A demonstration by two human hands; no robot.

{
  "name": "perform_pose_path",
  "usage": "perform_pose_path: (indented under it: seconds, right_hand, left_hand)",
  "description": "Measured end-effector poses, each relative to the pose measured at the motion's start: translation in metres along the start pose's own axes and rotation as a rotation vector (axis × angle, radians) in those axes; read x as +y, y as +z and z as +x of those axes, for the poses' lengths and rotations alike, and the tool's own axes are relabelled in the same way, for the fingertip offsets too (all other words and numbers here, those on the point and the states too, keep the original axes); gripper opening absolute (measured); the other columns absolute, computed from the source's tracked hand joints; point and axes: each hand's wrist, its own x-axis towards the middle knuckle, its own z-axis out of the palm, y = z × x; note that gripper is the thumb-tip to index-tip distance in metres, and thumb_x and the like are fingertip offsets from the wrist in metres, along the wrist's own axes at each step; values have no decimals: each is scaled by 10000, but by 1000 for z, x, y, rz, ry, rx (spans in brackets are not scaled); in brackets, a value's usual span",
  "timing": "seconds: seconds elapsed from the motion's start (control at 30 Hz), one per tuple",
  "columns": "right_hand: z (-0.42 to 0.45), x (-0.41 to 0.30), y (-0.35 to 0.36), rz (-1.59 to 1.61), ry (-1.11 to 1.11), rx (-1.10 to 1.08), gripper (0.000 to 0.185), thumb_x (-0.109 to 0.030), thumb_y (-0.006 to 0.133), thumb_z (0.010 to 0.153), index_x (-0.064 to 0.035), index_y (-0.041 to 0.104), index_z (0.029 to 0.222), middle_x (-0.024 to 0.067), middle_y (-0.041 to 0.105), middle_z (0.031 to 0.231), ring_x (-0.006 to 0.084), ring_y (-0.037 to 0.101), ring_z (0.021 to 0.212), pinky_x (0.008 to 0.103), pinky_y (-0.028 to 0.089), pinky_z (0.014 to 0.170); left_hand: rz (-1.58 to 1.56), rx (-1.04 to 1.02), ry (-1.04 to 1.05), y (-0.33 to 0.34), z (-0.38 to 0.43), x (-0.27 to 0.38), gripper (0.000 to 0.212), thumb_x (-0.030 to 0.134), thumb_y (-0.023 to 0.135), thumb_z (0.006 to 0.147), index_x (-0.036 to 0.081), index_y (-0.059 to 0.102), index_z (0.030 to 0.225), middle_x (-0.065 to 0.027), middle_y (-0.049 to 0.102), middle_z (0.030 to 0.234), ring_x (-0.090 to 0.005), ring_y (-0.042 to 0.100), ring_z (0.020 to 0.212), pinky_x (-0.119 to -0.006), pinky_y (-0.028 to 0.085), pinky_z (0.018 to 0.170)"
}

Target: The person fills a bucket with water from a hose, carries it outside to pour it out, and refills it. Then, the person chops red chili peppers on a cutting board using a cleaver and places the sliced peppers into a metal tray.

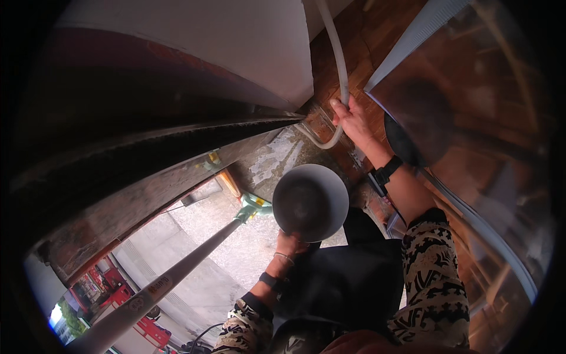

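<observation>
My left hand (290, 244) grips the near rim of a round grey-white basin (337, 199); the inside is in shadow, and I cannot tell whether it holds anything. Farther ahead, my right hand (350, 119) is closed around a ribbed, pale flexible hose (339, 57). Below that hand the hose bends in a U and runs left to the base of a white panel (247, 53). The basin is a short way below this bend, apart from it.
A mop's pale pole (208, 244) slants across the lower left, its green head (256, 205) beside the basin. Brown wood-look flooring (367, 40) lies ahead. A clear, reflective panel (477, 146) with a pale edge stands on the right. Red vehicles (152, 332) show outside, lower left.
</observation>
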Motion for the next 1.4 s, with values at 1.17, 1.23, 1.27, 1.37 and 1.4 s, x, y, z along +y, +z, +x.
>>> perform_pose_path:
  seconds: [1.17, 1.23, 1.27, 1.37, 1.4]
  right_hand:
    - [-216, -30, -111, -363, -102, 266, 459, 12, 576, 880, -88, 541, 1327, 107, 506, 1279, 188, 573, 1045, 286, 515, 830]
    - [-222, -37, -112, -367, -61, 270, 452, 18, 555, 882, -80, 540, 1323, 105, 508, 1274, 190, 579, 1033, 290, 517, 819]
    - [-224, -42, -114, -361, -34, 292, 449, 21, 544, 882, -76, 540, 1321, 104, 510, 1272, 191, 582, 1027, 292, 518, 813]
    - [-225, -48, -123, -389, 8, 341, 413, 27, 521, 878, -59, 557, 1280, 106, 498, 1255, 198, 623, 1012, 306, 509, 850]
    - [-224, -49, -126, -397, 10, 350, 405, 22, 535, 881, -59, 559, 1276, 107, 500, 1251, 198, 622, 1013, 306, 509, 853]
  left_hand:
    - [-272, -222, 399, 177, 59, 115, 394, 46, 444, 957, -5, 386, 1343, -233, 607, 1130, -386, 705, 793, -431, 648, 592]
    - [-269, -204, 512, 194, 108, 122, 401, 30, 430, 955, 20, 378, 1352, -232, 604, 1131, -394, 704, 814, -440, 649, 594]
    - [-306, -212, 516, 206, 102, 143, 411, 10, 446, 920, 9, 387, 1327, -239, 602, 1127, -402, 704, 803, -444, 648, 572]
    - [-315, -171, 605, 235, 100, 199, 395, -25, 450, 871, -18, 400, 1263, -275, 593, 1099, -427, 702, 728, -463, 648, 523]
    - [-368, -186, 554, 241, 108, 215, 383, -19, 447, 881, -23, 400, 1261, -284, 590, 1097, -428, 701, 717, -463, 648, 521]
